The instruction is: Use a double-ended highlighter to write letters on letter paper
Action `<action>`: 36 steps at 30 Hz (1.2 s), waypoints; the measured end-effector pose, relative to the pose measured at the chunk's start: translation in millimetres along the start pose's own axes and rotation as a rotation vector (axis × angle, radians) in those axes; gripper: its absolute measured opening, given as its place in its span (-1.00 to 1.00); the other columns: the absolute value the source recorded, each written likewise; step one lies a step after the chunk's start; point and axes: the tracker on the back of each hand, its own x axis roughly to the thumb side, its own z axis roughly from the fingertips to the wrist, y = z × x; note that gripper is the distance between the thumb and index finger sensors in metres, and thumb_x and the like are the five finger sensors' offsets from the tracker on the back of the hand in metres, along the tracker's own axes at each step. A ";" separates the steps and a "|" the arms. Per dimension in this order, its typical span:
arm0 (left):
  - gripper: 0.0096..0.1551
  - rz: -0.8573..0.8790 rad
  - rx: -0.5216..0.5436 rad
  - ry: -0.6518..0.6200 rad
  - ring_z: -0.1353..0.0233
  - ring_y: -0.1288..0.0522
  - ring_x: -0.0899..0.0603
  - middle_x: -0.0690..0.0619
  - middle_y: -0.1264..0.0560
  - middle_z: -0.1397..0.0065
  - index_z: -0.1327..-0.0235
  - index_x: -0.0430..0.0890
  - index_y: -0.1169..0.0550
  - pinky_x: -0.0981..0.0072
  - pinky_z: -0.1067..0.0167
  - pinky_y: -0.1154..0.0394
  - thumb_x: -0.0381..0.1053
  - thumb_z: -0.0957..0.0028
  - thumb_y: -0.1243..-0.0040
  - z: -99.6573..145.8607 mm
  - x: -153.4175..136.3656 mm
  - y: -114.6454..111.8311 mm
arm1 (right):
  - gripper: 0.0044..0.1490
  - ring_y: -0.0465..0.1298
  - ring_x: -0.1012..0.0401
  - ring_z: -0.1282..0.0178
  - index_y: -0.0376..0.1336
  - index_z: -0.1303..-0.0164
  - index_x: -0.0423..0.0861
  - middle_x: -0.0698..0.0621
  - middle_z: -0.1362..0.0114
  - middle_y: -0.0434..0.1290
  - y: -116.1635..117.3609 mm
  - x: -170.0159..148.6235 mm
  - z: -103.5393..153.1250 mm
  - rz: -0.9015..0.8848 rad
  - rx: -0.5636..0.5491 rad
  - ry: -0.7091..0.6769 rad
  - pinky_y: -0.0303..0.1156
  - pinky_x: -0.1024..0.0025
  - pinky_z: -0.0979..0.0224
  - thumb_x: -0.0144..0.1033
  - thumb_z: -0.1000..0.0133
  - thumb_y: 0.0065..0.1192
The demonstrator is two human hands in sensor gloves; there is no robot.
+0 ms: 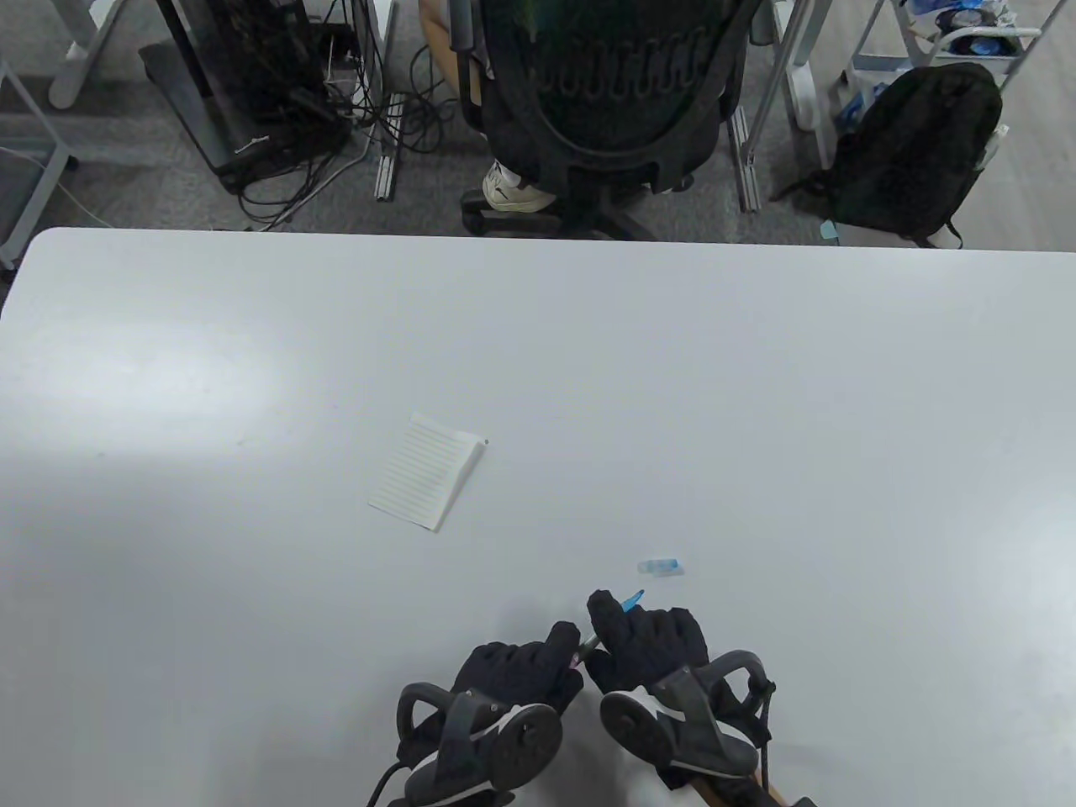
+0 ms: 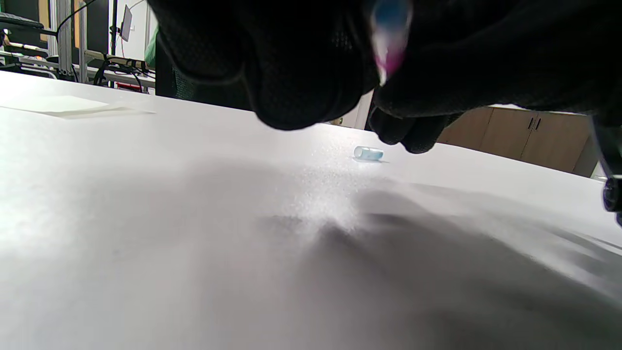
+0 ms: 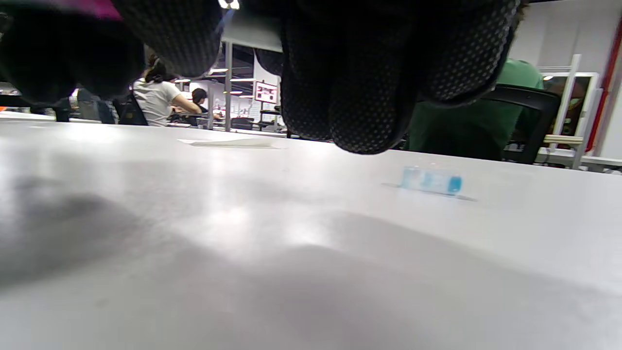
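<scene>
White table (image 1: 756,378), both hands pinching highlighter (image 1: 629,600), blue cap (image 1: 661,567) nr, paper (image 1: 427,481) apart

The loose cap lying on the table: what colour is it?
Translucent blue: the cap shows best in the right wrist view, lying on its side on the table.

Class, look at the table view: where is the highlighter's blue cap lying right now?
The blue cap lies alone on the white table, just beyond the right hand, which holds the highlighter, and to the right of the lined letter paper.
</scene>
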 end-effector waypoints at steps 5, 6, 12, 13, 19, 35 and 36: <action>-0.37 -0.003 0.015 0.032 -0.27 -0.64 0.04 0.07 -0.55 -0.45 -0.64 -0.01 -0.29 -0.03 -0.48 -0.49 0.18 -0.35 0.23 0.3 -9.1 0.4 | -0.16 0.59 -0.15 -0.20 0.11 -0.61 -0.21 -0.28 -0.32 0.53 -0.9 -23.1 1.6 -0.015 0.004 0.065 0.42 -0.26 -0.33 0.00 -0.20 0.06; -0.37 -0.013 0.013 0.038 -0.27 -0.64 0.03 0.06 -0.54 -0.45 -0.64 -0.01 -0.29 -0.04 -0.48 -0.48 0.18 -0.35 0.23 0.1 -10.8 -0.5 | -0.16 0.59 -0.15 -0.20 0.11 -0.61 -0.20 -0.27 -0.33 0.53 -0.7 -27.5 2.2 -0.013 0.006 0.076 0.42 -0.25 -0.33 0.01 -0.20 0.06; -0.37 -0.083 0.002 0.070 -0.30 -0.63 0.03 0.05 -0.53 -0.48 -0.64 -0.01 -0.29 -0.05 -0.49 -0.47 0.17 -0.34 0.22 -1.0 -20.2 -6.0 | -0.16 0.60 -0.13 -0.19 0.12 -0.59 -0.18 -0.25 -0.30 0.54 -1.1 -45.0 4.3 -0.008 0.006 0.121 0.43 -0.24 -0.33 0.05 -0.18 0.06; -0.37 -0.086 0.002 0.075 -0.31 -0.62 0.02 0.05 -0.52 -0.48 -0.64 -0.01 -0.30 -0.06 -0.49 -0.47 0.17 -0.34 0.22 -1.0 -21.5 -6.4 | -0.15 0.60 -0.12 -0.19 0.12 -0.58 -0.17 -0.24 -0.30 0.54 -1.3 -46.2 4.6 -0.004 0.006 0.121 0.43 -0.24 -0.33 0.07 -0.17 0.06; -0.37 -0.112 -0.012 0.112 -0.34 -0.61 0.01 0.04 -0.50 -0.51 -0.65 0.00 -0.29 -0.08 -0.50 -0.45 0.17 -0.34 0.21 -0.3 -33.7 -7.9 | -0.15 0.62 -0.08 -0.14 0.14 -0.55 -0.12 -0.20 -0.24 0.57 -4.8 -53.1 6.2 0.041 -0.009 0.118 0.47 -0.21 -0.31 0.12 -0.13 0.06; -0.35 -0.213 0.060 0.258 -0.39 -0.58 -0.02 0.00 -0.46 -0.56 -0.66 0.00 -0.29 -0.12 -0.52 -0.43 0.19 -0.33 0.18 2.4 -67.8 17.8 | -0.31 0.63 -0.07 -0.10 0.19 -0.45 -0.05 -0.17 -0.22 0.57 -10.1 -45.9 5.6 0.091 -0.054 0.071 0.48 -0.20 -0.29 0.06 -0.19 -0.14; -0.35 -0.209 0.068 0.284 -0.40 -0.57 -0.03 0.00 -0.45 -0.57 -0.66 0.00 -0.28 -0.12 -0.52 -0.42 0.19 -0.33 0.18 1.3 -74.2 22.1 | -0.32 0.62 -0.07 -0.11 0.19 -0.45 -0.04 -0.18 -0.23 0.57 -10.8 -46.0 5.5 0.084 -0.057 0.071 0.47 -0.21 -0.30 0.05 -0.20 -0.14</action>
